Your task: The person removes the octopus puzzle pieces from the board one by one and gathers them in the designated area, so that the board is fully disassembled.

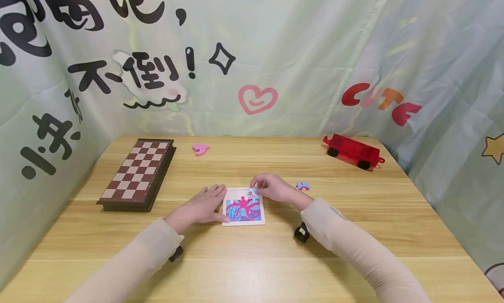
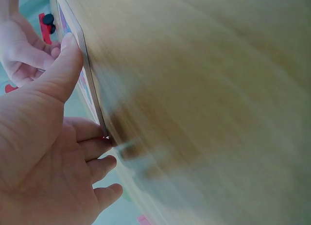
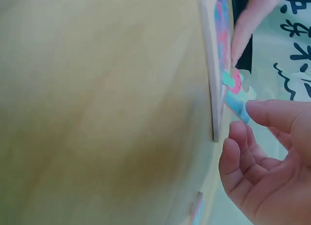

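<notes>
A small jigsaw puzzle in a pale frame (image 1: 244,224) lies on the table, showing a pink octopus on blue. My right hand (image 1: 275,187) pinches a jigsaw piece (image 3: 236,104) between thumb and finger over the frame's upper right part. In the right wrist view that piece is tilted above the frame; whether its lower edge touches the puzzle I cannot tell. My left hand (image 1: 202,205) rests along the frame's left side, thumb on the lower left corner and fingers extended by the upper left. Another jigsaw piece (image 1: 303,185) lies right of the frame.
A folded chessboard box (image 1: 135,171) sits at the left. A pink toy part (image 1: 201,149) lies farther back, and a red toy wagon (image 1: 352,150) stands at the back right. Fabric with printed lettering hangs behind the wooden table (image 1: 252,268).
</notes>
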Demonstrator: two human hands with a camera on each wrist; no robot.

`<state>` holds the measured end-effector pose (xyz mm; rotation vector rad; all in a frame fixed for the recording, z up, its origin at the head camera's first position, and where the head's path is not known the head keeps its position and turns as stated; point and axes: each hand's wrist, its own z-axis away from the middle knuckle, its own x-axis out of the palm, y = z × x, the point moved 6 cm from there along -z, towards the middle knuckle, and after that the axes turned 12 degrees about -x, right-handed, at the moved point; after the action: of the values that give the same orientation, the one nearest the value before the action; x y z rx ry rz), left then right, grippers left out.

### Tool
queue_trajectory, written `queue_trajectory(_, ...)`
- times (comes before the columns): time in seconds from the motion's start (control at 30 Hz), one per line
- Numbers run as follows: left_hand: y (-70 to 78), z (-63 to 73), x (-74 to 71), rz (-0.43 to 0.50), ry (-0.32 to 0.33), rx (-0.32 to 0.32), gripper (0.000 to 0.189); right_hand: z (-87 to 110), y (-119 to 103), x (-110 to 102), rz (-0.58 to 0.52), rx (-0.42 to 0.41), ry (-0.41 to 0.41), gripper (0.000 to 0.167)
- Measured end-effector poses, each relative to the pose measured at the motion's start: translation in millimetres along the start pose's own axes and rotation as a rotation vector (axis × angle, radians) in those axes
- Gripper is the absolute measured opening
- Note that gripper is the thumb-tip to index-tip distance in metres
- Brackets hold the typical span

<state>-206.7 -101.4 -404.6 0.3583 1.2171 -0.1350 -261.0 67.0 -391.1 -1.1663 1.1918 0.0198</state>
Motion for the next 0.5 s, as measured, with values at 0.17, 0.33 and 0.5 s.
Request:
queue_trajectory(0.17,-0.4,0.1,0.0,0.001,-0.004,-0.004,0.089,2.0,3.8,-4.2,-0.059,0.029,0.016,0.007)
queue_trajectory(0.33,-0.1,0.3,-0.2,-0.001,-0.005,-0.003,0.09,5.4,6.4,-10.4,-0.091,0.04,0.036,0.003)
queue_trajectory(0.5,0.0,1.3,-0.8,-0.001,-0.003,0.002,0.089,15.1,10.5,-32.5,-0.167,0.068,0.082,0.007)
